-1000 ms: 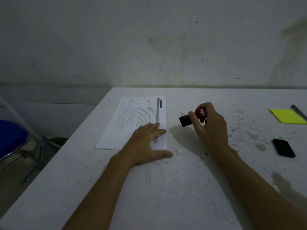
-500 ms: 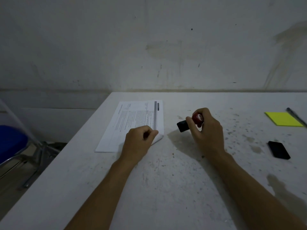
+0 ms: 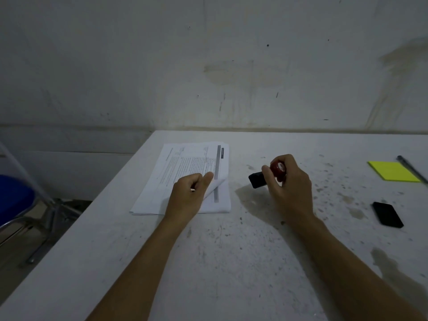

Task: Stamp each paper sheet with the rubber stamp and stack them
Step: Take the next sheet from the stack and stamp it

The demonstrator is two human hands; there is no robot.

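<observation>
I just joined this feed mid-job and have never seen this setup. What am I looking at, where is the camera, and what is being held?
There is no machine here: a person works with two bare hands, filmed by one wide-angle camera worn on the head, looking forward and down. On the white table lies a stack of printed paper sheets. The left hand pinches up the near right corner of the top sheet. The right hand grips a rubber stamp, red handle and black base, beside the stack. Further right lie a yellow sticky-note pad, a pen and a black phone.
</observation>
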